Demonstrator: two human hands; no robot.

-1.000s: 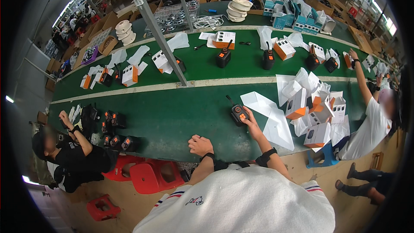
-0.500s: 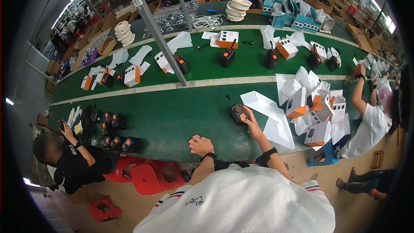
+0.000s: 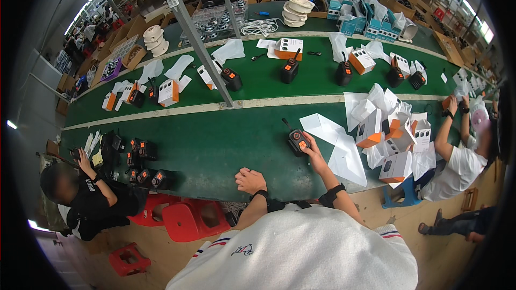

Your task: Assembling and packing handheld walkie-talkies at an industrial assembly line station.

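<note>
My right hand is closed around a black handheld device with a stubby antenna and a cross of orange buttons. It is held upright just over the green worktop, its button side facing me. At the bench's near edge, my left hand rests with its fingers curled in and nothing showing in them. To the right of the device lies a creased white paper sheet. Beyond it is a heap of white-and-orange boxes and plastic bags.
Along the green conveyor belt stand several similar devices, boxes and bags. A metal post rises in front of it. More black devices cluster at the left, near a person in black. Another person in white works at the right.
Devices, boxes and bags on the belt have shifted slightly to the right. The arms of the person at the right have moved. My hands and the held device look unchanged.
</note>
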